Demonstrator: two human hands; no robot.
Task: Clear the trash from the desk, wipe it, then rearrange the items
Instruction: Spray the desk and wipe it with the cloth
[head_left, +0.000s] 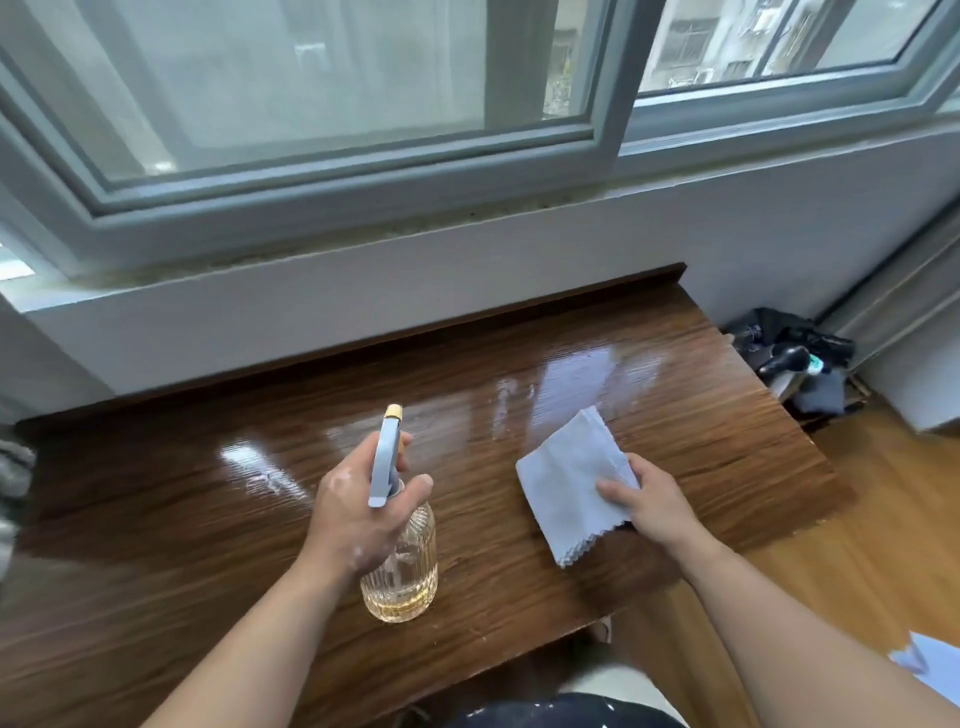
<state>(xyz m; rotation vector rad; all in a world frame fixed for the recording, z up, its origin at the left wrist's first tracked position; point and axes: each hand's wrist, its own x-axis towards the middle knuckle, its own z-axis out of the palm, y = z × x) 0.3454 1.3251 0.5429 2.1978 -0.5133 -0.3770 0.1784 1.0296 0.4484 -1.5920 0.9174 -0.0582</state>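
While gripping a spray bottle (400, 561) at centre frame, holds a cloth (566, 483) just right of it.
Left hand (358, 519) curled round the bottle's neck; right hand (652, 506) pinching the pale cloth, flat on the wet-streaked wooden desk (182, 519) below the window (337, 78).

The brown wood-grain surface (691, 415) is gleaming with wet streaks (511, 402) across its middle. A pale folded cloth (563, 486) is lying on it toward my right.

Open bench (156, 519) surface stretches left and back to the wall (363, 312) — only a spray bottle (402, 571) and a cloth (566, 493) occupy the middle-right.
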